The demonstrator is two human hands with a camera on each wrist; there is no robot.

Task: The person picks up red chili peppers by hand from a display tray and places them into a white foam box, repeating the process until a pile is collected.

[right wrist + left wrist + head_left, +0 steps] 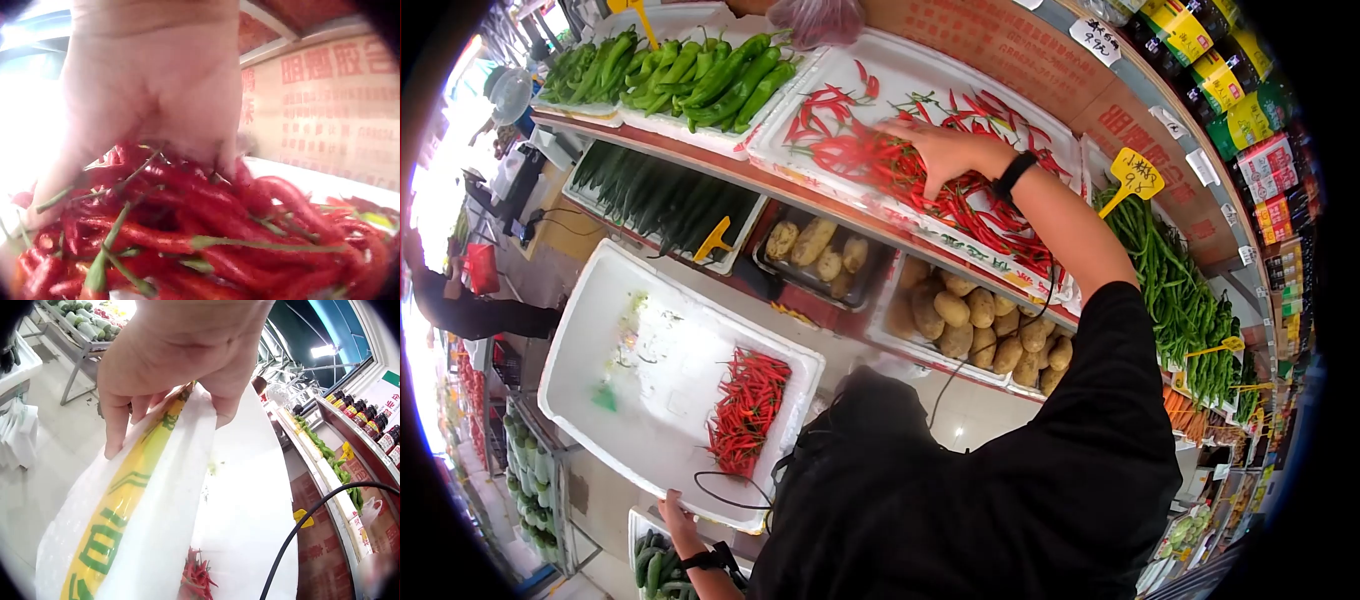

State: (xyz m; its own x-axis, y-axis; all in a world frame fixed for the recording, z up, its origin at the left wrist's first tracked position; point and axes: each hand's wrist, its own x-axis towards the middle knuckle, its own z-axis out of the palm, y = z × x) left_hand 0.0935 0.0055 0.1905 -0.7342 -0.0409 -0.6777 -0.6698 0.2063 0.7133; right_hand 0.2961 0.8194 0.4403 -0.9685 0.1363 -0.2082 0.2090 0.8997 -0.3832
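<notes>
My left hand [678, 515] grips the rim of a white foam box [590, 400], thumb and fingers on either side of its wall in the left wrist view. Inside the box, a pile of red chili peppers [748, 410] lies toward one end. My right hand [960, 155] is in the chili peppers [990, 215] of a white foam tray [765, 145] on the shelf, fingers and thumb spread. In the right wrist view, peppers with green stems heap up against the palm and hide the fingertips. Some peppers by the hand are blurred.
Green peppers [740, 85] lie left of the tray and thin green chilies [1160, 270] to its right. Below are cucumbers [655, 200] and potatoes [960, 315]. A black cable [945, 385] hangs near the body. Another person [480, 310] stands at far left.
</notes>
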